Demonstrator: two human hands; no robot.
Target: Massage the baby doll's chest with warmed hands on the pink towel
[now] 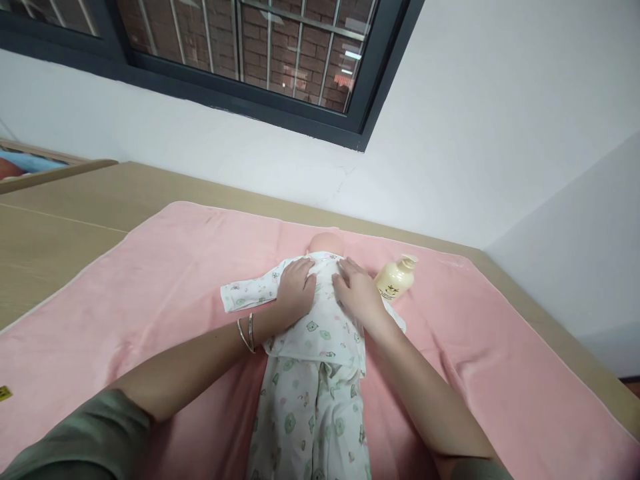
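Pink towel (150, 280) covers the wooden counter (55, 233); on it lies a baby doll (320, 333) in printed white clothes. Left hand (296, 288) and right hand (356, 288) rest spread flat on its chest. Just right lies a cream bottle (396, 279).

Both arms reach forward, forearms bare, converging toward the middle. The left hand (296, 288) lies palm down, fingers spread and slightly curled, two thin bangles at its wrist. The right hand (356, 290) rests flat beside it, fingers extended, not touching.
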